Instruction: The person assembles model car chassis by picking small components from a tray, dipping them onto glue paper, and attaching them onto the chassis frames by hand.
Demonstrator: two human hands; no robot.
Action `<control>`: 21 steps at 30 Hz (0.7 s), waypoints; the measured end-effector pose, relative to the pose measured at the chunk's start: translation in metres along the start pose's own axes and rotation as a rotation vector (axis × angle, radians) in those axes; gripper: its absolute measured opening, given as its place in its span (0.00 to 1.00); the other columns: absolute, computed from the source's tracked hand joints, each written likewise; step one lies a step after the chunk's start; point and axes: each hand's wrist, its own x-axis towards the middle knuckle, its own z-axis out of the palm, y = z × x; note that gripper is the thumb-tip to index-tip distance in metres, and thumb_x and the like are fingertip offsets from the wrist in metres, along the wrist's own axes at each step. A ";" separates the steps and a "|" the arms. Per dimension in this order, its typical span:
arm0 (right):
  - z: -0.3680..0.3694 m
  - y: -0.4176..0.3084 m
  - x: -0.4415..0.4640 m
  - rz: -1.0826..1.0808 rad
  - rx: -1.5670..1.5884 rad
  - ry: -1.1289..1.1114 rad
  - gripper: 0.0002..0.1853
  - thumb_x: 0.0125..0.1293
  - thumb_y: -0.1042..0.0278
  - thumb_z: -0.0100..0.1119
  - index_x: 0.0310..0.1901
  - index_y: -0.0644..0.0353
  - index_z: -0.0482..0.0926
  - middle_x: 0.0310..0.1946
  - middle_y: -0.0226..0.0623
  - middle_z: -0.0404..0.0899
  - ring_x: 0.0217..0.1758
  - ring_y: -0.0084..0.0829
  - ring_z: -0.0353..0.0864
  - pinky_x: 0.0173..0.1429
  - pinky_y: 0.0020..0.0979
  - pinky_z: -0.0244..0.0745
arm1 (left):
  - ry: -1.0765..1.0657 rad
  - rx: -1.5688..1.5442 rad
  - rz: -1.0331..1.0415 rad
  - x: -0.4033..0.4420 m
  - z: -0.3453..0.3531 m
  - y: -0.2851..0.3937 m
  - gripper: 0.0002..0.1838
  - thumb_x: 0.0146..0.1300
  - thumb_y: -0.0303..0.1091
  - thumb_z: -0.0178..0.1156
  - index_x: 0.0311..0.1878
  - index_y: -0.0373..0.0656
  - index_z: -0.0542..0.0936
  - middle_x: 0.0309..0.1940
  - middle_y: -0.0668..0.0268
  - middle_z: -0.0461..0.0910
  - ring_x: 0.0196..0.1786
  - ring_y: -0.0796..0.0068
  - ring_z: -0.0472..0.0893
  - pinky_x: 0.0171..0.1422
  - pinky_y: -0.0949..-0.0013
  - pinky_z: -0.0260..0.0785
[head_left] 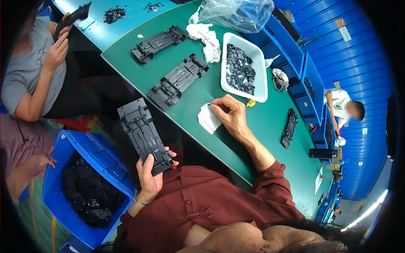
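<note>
My left hand (149,177) grips the lower end of a black plastic toy-car chassis (145,133), tilted up in front of the table edge. Over the green table, my right hand (232,116) has its thumb and forefinger pinched together; a small dark bit shows at the tips, too small to name. Just below those fingertips lies a folded white paper or cloth (209,120). Two similar chassis, one nearer (178,82) and one farther (159,43), rest on the table. Close to my right hand stands a white tub (265,82) holding many small black parts (240,69).
A blue bin (57,202) of black parts is on the floor at left, beside seated people. White rags (205,40), a clear plastic bag (238,14) and blue parts bins (306,99) line the far side. Another black part (289,128) lies right; a person stands beyond.
</note>
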 end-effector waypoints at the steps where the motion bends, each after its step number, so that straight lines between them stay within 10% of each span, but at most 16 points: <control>1: 0.000 0.000 0.000 0.000 0.000 -0.001 0.06 0.64 0.74 0.67 0.40 0.66 0.87 0.31 0.32 0.80 0.32 0.20 0.78 0.37 0.24 0.73 | 0.001 -0.001 0.000 0.000 0.000 0.000 0.24 0.80 0.43 0.44 0.63 0.30 0.73 0.55 0.50 0.81 0.53 0.52 0.84 0.48 0.50 0.84; 21: -0.016 -0.018 0.012 -0.637 -0.640 -0.068 0.10 0.56 0.80 0.67 0.40 0.60 0.80 0.32 0.36 0.76 0.36 0.38 0.79 0.36 0.36 0.75 | 0.011 -0.040 0.016 -0.002 -0.005 0.000 0.24 0.79 0.42 0.44 0.61 0.28 0.74 0.54 0.48 0.81 0.53 0.52 0.84 0.48 0.49 0.84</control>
